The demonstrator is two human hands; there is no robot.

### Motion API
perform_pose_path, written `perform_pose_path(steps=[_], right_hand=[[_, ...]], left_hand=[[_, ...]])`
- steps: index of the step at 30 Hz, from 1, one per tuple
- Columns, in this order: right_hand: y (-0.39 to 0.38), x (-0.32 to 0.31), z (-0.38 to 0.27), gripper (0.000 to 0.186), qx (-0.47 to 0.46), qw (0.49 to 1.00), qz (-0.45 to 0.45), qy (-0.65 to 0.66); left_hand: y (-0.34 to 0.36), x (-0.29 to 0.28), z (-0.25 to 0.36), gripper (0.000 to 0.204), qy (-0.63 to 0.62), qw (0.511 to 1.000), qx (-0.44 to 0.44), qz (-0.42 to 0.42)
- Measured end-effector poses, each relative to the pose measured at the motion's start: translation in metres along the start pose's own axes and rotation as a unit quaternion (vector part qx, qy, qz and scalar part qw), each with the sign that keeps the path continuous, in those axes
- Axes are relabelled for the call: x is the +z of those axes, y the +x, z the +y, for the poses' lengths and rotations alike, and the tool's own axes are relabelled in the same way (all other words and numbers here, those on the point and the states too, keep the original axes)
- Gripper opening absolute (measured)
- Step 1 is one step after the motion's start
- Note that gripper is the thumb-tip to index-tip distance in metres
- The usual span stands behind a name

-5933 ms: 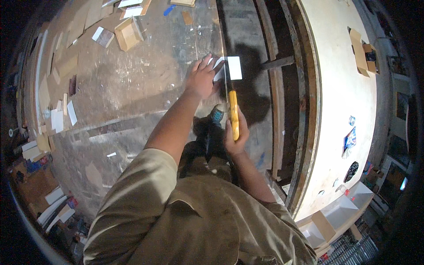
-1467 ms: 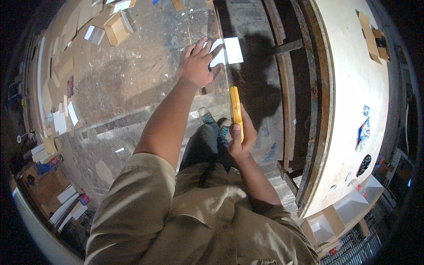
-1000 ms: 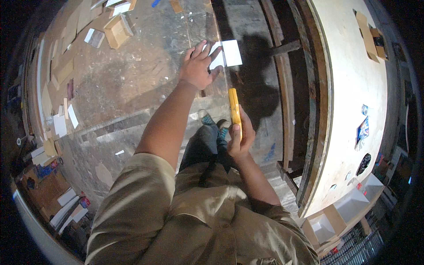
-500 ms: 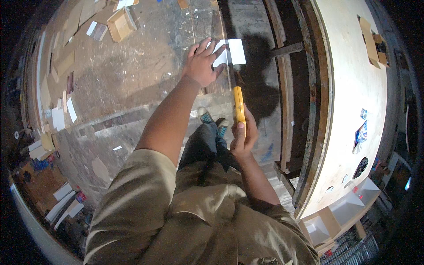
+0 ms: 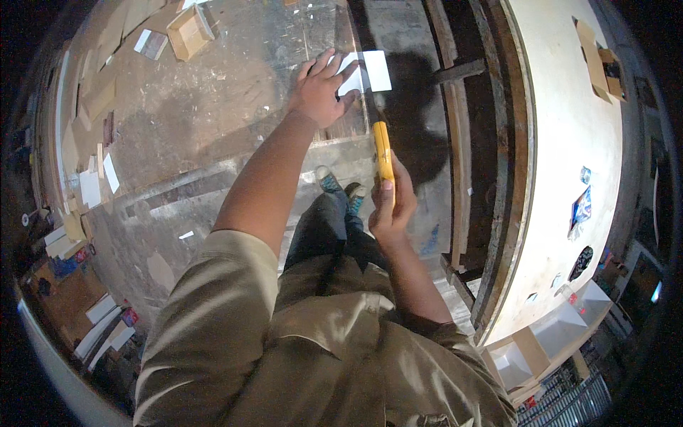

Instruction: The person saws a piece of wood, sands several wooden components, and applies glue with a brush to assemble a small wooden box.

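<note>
Fingers spread, my left hand presses flat on a white rectangular piece at the right edge of the worn wooden table. Part of the white piece juts past that edge, and a dark line crosses it. My right hand is closed round the yellow handle of a hand saw, below and to the right of the white piece. The saw's thin blade is blurred and hard to make out; it runs up from the handle towards the piece.
An open cardboard box and white offcuts lie on the worktable. To the right, a pale-topped table on a wooden frame bears a cardboard piece and small packets. White-lined boxes stand at lower right.
The yellow handle and my right hand have moved slightly up in the view. My left hand and the white piece appear shifted a little upward too, along with the whole scene.
</note>
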State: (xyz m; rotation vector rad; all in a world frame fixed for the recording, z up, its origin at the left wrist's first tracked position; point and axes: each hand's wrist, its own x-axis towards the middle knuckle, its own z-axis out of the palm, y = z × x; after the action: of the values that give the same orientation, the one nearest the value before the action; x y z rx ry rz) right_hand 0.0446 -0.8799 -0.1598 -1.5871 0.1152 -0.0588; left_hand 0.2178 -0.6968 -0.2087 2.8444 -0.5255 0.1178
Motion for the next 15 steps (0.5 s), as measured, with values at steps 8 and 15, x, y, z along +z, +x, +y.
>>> perform_pose_path(steps=[8, 15], right_hand=[[0.008, 0.003, -0.007, 0.046, -0.012, 1.0, 0.008, -0.021], [-0.006, -0.003, -0.002, 0.046, -0.021, 0.999, -0.002, -0.032]], left_hand=[[0.0, 0.001, 0.0, 0.062, 0.016, 1.0, 0.019, 0.017], [0.001, 0.003, 0.001, 0.062, 0.069, 0.997, -0.004, -0.044]])
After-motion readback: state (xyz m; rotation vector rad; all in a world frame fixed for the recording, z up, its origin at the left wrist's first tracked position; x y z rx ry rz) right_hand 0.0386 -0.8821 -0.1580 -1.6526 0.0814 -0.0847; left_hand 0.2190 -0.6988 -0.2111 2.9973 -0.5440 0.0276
